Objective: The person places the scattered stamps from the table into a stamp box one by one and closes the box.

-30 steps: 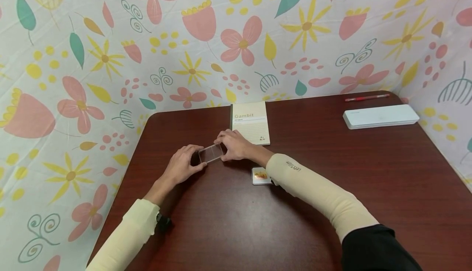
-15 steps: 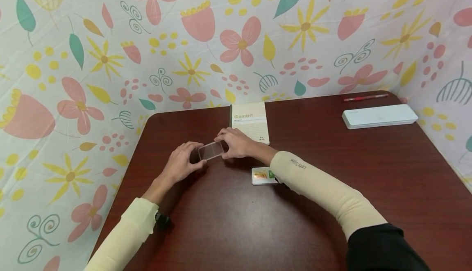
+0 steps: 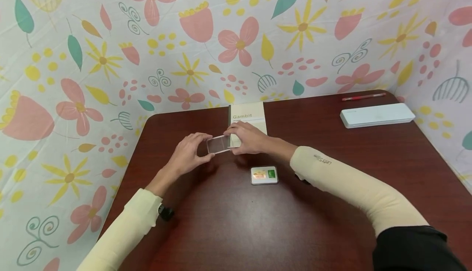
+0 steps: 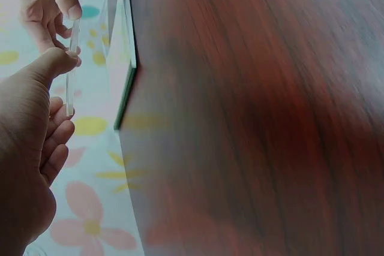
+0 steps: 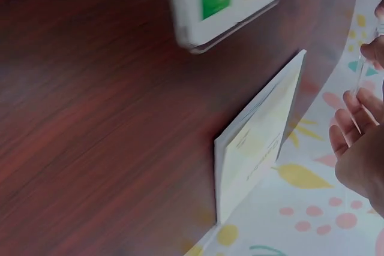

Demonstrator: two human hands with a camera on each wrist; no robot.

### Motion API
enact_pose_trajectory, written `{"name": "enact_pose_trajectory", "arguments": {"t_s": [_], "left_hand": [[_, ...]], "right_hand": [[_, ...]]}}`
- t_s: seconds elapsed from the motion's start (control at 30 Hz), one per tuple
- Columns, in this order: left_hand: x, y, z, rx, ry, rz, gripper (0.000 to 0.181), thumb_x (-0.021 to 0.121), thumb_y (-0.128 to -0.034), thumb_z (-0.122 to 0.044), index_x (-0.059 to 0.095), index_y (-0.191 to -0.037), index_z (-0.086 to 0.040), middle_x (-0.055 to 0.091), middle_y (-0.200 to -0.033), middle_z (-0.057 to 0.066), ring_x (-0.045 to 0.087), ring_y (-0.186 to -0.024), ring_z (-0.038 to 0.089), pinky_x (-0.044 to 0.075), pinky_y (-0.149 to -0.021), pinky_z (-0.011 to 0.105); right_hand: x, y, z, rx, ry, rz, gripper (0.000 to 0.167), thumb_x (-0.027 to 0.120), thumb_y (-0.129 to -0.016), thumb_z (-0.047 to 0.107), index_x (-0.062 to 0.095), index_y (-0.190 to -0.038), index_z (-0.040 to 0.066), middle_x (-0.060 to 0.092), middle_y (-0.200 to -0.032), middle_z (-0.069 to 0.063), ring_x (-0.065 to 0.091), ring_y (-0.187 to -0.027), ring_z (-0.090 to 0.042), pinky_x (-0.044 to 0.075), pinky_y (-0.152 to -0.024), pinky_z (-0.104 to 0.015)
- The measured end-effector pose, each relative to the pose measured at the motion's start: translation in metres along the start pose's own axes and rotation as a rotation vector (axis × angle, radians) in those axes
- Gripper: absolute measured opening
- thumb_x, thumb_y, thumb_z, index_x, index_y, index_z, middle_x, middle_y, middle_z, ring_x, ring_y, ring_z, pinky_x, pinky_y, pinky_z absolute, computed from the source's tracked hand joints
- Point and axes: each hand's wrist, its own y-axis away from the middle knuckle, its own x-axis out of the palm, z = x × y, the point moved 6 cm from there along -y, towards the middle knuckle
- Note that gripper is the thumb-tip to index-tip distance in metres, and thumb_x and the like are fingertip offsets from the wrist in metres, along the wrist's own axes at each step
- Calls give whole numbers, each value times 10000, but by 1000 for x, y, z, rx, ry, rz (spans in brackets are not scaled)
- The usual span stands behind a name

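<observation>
A thin, clear, rectangular plastic cover [image 3: 218,144] is held between both hands, raised off the table. My left hand [image 3: 187,153] grips its left end, thumb at the near edge and fingers at the far edge. Its right end is pinched the same way by my right hand [image 3: 250,138], in front of the notebook [image 3: 258,110]. Seen edge-on in the left wrist view, the cover [image 4: 70,85] is a narrow strip. Nearer to me, a small white flat case [image 3: 264,175] with an orange and a green picture lies on the table, touched by neither hand.
At the right back of the dark wooden table [image 3: 228,222] lie a long white case [image 3: 377,115] and a red pen [image 3: 363,97]. Flower-printed cloth [image 3: 206,41] hangs behind the table and along its sides.
Both hands have moved right and a little away from me with the clear cover, which now overlaps the notebook. The right forearm has shifted right, uncovering the whole small white case.
</observation>
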Motion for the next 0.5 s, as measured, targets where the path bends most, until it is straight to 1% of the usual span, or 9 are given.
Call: {"name": "enact_pose_trajectory", "arguments": {"t_s": [0.1, 0.27, 0.5], "left_hand": [[3, -7, -13, 37, 1, 11, 575, 882, -878, -350, 681, -1353, -94, 686, -1302, 56, 634, -1165, 270, 527, -977, 495], [14, -17, -32, 95, -5, 45, 579, 890, -876, -363, 687, -1346, -95, 689, -1301, 49, 640, -1164, 256, 523, -996, 478], [32, -26, -52, 144, -15, 116, 602, 870, -891, -432, 682, -1362, -108, 681, -1333, 60, 628, -1237, 273, 502, -1052, 490]], "right_hand": [[-5, 16, -4, 6, -2, -5, 580, 832, -885, 234, 666, -1400, 27, 634, -1369, -119, 577, -1273, -311, 477, -1066, -460], [-10, 42, -10, 24, 2, -6, 589, 826, -889, 236, 655, -1401, 0, 622, -1361, -130, 578, -1275, -310, 506, -1036, -451], [-12, 74, -15, 42, -2, -8, 574, 842, -876, 203, 663, -1371, -26, 641, -1305, -122, 646, -1152, -282, 551, -950, -422]]}}
